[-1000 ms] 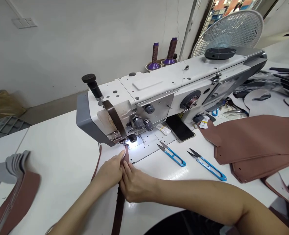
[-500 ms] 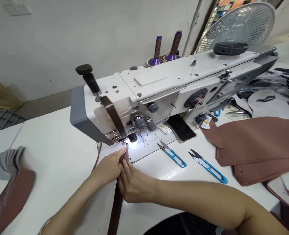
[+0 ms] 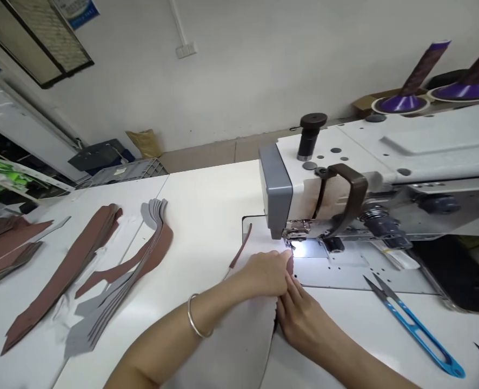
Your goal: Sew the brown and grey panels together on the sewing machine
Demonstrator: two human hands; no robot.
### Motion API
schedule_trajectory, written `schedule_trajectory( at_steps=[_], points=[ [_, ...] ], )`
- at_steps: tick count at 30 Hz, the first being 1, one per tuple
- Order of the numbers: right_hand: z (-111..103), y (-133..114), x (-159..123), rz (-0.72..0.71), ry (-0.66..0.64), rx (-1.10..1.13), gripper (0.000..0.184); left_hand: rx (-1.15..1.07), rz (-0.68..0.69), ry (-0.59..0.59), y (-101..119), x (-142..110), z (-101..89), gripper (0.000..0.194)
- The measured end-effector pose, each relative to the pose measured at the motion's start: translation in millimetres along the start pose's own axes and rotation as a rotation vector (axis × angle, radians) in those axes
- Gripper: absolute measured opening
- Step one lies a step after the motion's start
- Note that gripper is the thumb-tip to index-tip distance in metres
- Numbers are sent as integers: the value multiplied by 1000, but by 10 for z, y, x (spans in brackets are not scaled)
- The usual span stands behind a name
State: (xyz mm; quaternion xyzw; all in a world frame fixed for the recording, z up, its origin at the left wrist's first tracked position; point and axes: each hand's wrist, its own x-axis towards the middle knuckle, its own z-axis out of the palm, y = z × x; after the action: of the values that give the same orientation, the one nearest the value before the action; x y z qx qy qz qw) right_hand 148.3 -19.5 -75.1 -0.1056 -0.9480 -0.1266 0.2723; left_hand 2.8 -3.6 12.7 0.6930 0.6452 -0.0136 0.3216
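Observation:
A brown leather piece [image 3: 290, 266] lies under the presser area of a white sewing machine [image 3: 316, 194], whose lamp lights the needle zone. My left hand [image 3: 266, 273] is closed on the leather just in front of the needle, fingertips at its edge. Beside it, my right hand [image 3: 300, 313] pinches the same edge, fingers pressed together and partly hidden. A pale, greyish sheet [image 3: 239, 335], seemingly the leather's underside, spreads below my left forearm toward me. A narrow brown strip [image 3: 240, 247] shows left of the hands.
Blue thread snips [image 3: 420, 329] lie right of my hands, near a black phone [image 3: 446, 275]. Stacked brown and grey leather pieces [image 3: 126, 275] and more brown strips [image 3: 61, 270] lie on the left. Thread spools [image 3: 420, 75] stand behind the machine; a grey crate [image 3: 142, 168] sits beyond the table.
My view has swung left, so the machine appears farther right and more table shows. Both hands stay on the leather by the needle. The dark strip hanging toward me has given way to a pale surface.

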Motion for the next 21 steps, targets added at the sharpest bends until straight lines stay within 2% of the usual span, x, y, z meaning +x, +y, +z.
schedule_trajectory(
  at_steps=[5, 8, 11, 14, 21],
  points=[
    [-14, 19, 15, -19, 2, -25, 30, -5, -31, 26, 48, -61, 9, 37],
    [-84, -17, 33, -8, -30, -54, 35, -3, -14, -4, 67, -146, 19, 38],
    [-143, -50, 54, -16, -31, -78, 33, -23, -1, 15, 45, -191, 71, 43],
    [-151, -17, 65, -41, -3, -131, 30, -18, -3, 5, -4, -119, 115, 45],
    [-177, 64, 63, -69, -43, -178, 25, 40, 32, -55, -5, 49, 113, 45]
  ],
)
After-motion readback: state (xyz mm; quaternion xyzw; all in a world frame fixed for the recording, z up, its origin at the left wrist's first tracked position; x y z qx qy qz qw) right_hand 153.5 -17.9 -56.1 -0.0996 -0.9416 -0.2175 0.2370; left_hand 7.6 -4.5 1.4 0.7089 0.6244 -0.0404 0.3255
